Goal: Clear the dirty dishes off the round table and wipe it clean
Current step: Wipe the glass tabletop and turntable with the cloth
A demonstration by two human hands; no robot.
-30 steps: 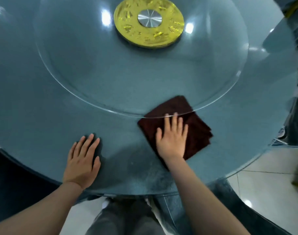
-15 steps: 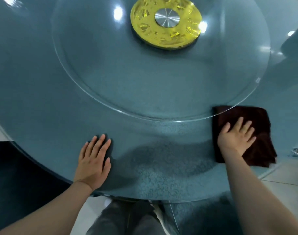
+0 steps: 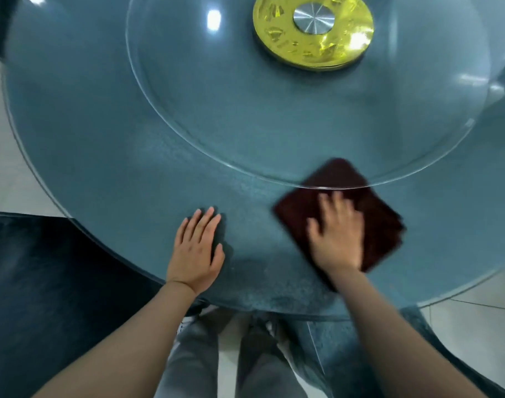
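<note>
1. While no dishes show anywhere on it, the round blue desk (image 3: 87,133) fills most of the view, so by my reading only the wiping is left to do.
2. Near the desk's near edge, the left hand (image 3: 195,249) lies flat on the surface with fingers straight and close together, holding nothing; it looks like a brace.
3. Above and between the hands, the clear glass turntable (image 3: 217,116) sits raised over the desk, with a gold hub (image 3: 313,33) at its centre.
4. Just right of the left hand, the right hand (image 3: 336,237) presses down on a folded dark brown cloth (image 3: 383,222) with fingers spread and fairly straight, not curled round it; the hand is blurred.
5. One corner of the cloth lies under the turntable's rim.
6. Risks, as I judge them: the cloth could snag under that rim and bunch up, or slide out from beneath the flat palm. A wide stroke rightward could carry it off the desk edge.
</note>
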